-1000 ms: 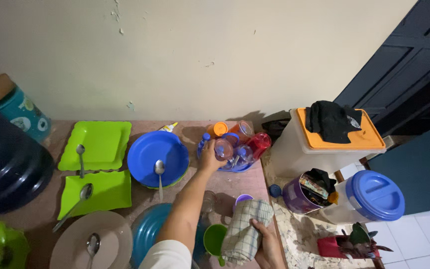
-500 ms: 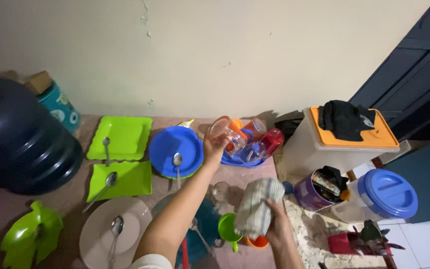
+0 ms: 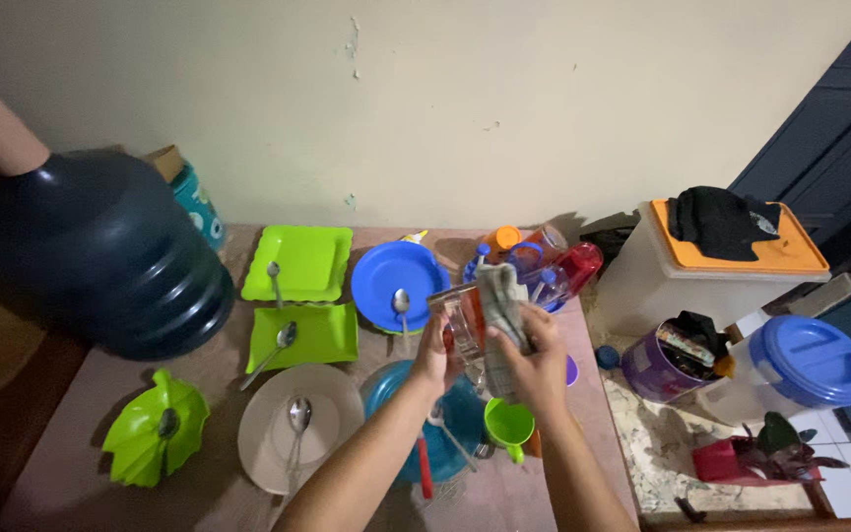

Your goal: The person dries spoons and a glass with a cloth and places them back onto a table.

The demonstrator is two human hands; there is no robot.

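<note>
Clear glass fills my left hand: a drinking glass held up in front of me above the table, tipped a little, its open mouth turned towards the wall. My left fingers are clamped around its lower side. My right hand is closed on a checked dish cloth, pressing a fold of it against the glass's right side; the cloth hangs over the rim, though I cannot tell how far it reaches inside. I judge the step in hand to be wiping the glass dry, with the wipe only begun. The next move, as I read it, calls for turning the glass in my left fingers while the cloth is worked around the wall and down towards the base, gripping firmly because wet glass slips. Below my hands sit a blue bowl and a green plastic cup, so there is little bare table directly beneath. Beyond them, near the wall, a blue tray holds more cups and bottles. To the left lie two green square plates, a round blue plate and a beige plate, each with a spoon on it, and a leaf-shaped green dish. A large dark water jug stands at the far left.
</note>
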